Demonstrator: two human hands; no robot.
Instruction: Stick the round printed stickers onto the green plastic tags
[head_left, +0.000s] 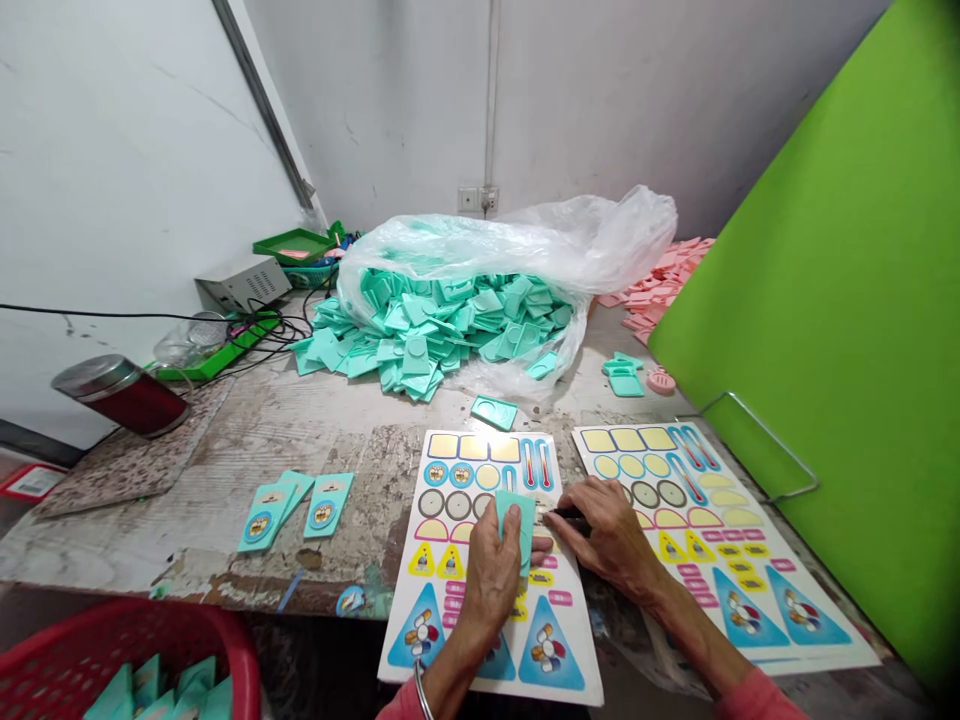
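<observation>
My left hand [491, 575] pinches a small teal plastic card [516, 530] upright against a printed sticker sheet [480, 640]. My right hand [609, 535] grips a thin black-handled tool [568, 514], its tip close to the card's edge. The tool's tip is partly hidden behind my fingers. The sheet carries coloured shapes: triangles, circles and rectangles. A second, similar sticker sheet [739, 560] lies to the right, under my right wrist's side. Several finished teal cards with round labels [324, 505] lie left of the sheets.
A plastic bag [517, 240] spills a heap of teal pieces [435, 325] at the back of the worn table [262, 450]. Pink pieces [660, 280] lie back right beside a green board [840, 300]. A red basket [127, 640] holding teal cards sits front left. Cables, a grey box [244, 285] and a dark red canister [120, 395] stand left.
</observation>
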